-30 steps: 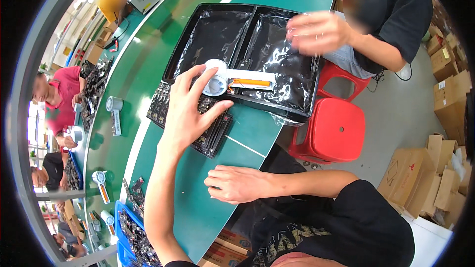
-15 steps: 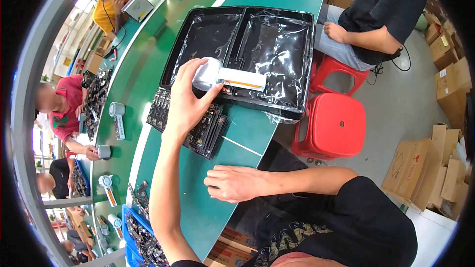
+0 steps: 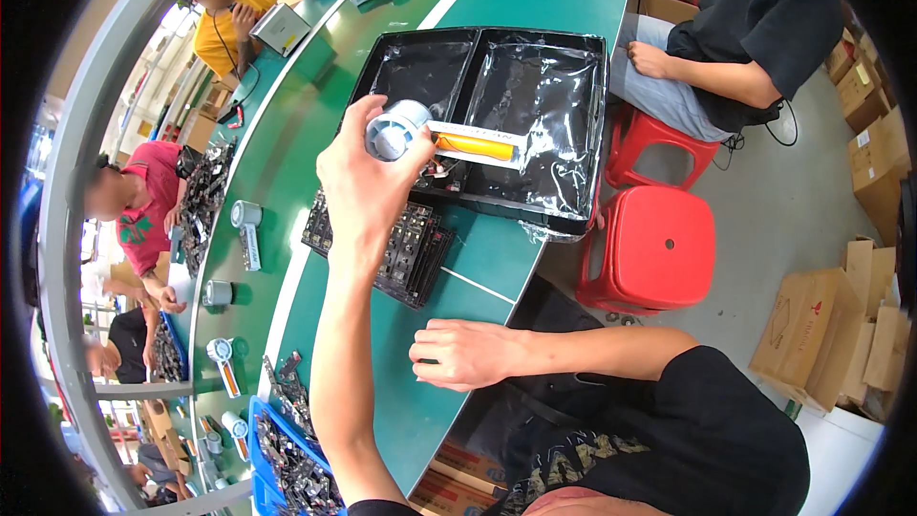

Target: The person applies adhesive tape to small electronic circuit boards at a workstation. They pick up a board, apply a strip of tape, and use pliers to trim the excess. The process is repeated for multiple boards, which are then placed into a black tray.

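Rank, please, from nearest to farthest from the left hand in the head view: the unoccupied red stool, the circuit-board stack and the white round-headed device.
1. White round-headed device: held in the left hand.
2. Circuit-board stack: on the green table, below the hand in the picture.
3. Unoccupied red stool: on the floor, to the right.

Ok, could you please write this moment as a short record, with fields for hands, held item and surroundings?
Left hand: grips pale device by its round head
Right hand: loosely curled at edge of green table; no item visible
Held item: handle with orange strip, pointing right
Behind item: black two-compartment tray
Nearby: dark circuit boards, blue bin
Seat: red stool
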`<state>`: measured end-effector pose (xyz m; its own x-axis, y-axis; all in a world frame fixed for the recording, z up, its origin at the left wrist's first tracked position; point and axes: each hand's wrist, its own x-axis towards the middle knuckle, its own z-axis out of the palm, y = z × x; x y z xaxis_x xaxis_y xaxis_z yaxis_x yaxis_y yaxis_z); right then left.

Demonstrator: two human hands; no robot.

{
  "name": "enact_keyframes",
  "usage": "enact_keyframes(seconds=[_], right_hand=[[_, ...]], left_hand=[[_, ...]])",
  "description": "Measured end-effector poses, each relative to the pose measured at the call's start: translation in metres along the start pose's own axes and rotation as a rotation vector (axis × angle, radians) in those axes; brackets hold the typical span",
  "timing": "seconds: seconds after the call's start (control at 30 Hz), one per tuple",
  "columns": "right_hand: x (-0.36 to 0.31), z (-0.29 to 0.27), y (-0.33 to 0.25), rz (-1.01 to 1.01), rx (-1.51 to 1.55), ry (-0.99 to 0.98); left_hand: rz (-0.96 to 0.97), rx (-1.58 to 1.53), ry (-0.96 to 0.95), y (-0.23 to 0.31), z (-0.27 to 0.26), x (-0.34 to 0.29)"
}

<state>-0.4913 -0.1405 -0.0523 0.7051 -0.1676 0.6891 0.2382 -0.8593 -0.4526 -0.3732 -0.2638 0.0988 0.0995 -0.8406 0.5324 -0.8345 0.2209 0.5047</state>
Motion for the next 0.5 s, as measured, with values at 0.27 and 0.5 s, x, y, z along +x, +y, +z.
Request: enact_keyframes(seconds=[0.27,0.5], right_hand=[[0.007,-0.021,-0.008,0.039,0.149,0.415],[0.002,-0.063,-0.034,0.122,-0.055,0.826]], left_hand=[[-0.016,0.147,0.025,0.029,-0.047,-0.010],[-0.088,0.124,0.034,0.048,-0.098,-0.044]])
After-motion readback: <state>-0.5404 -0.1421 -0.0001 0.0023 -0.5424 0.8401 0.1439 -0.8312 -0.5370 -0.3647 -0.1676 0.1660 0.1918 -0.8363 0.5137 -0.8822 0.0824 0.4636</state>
